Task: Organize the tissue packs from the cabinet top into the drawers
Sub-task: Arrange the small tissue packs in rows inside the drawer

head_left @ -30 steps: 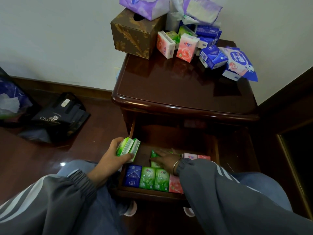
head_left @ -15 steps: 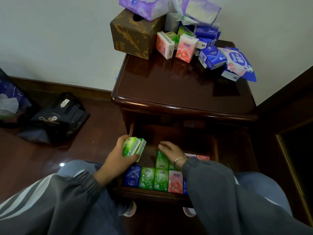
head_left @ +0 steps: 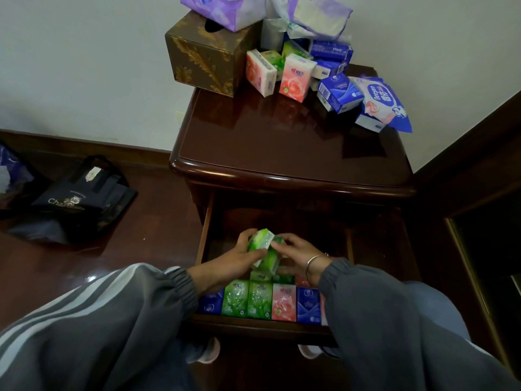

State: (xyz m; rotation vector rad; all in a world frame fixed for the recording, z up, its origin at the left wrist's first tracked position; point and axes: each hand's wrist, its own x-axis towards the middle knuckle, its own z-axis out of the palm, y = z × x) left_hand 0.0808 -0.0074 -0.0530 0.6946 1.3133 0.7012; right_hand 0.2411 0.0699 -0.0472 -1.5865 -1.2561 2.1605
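Sleeves (head_left: 127, 320) overlap drawer (head_left: 253, 328) corners (hands (head_left: 236, 259) grip green packs (head_left: 260, 240)).

Purple pack (head_left: 222, 11) cut by top edge; sleeves (head_left: 375, 306) hide the row's (head_left: 283, 304) ends.

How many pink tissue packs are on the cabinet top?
2: the left pink pack beside the brown tissue box, the right pink pack next to it. The pile behind may hide more.

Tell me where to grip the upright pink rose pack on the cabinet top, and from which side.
Probably pinch the pink rose pack across its narrow sides near the top, coming from the front: it stands upright, front face free, other packs crowding behind it.
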